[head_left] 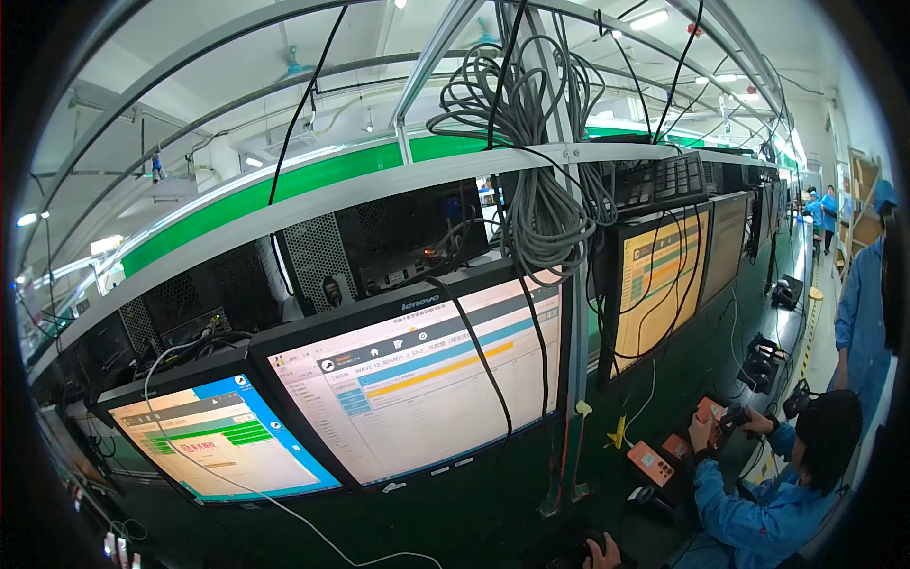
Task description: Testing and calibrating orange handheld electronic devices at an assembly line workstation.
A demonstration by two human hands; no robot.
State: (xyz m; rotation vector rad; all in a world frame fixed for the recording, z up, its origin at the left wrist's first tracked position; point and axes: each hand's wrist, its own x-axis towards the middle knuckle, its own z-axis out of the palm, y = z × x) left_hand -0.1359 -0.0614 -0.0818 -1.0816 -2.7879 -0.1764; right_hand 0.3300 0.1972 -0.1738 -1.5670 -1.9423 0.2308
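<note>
At the bottom edge, right of the middle, shows part of my right hand. Its fingers are bent around or against something dark, too dim to name. The palm and wrist are cut off by the frame. I do not see my left hand. Up and to the left of my right hand stands a large monitor with a white and blue screen. A smaller monitor with green bars on its screen is beside it. A thin white cable runs in front of this smaller monitor and down to the lower edge.
At right, a co-worker in a blue smock holds an orange phone and a dark handheld device. Another orange phone lies on the dark green bench near a dark scanner. A coiled grey cable bundle hangs from the frame.
</note>
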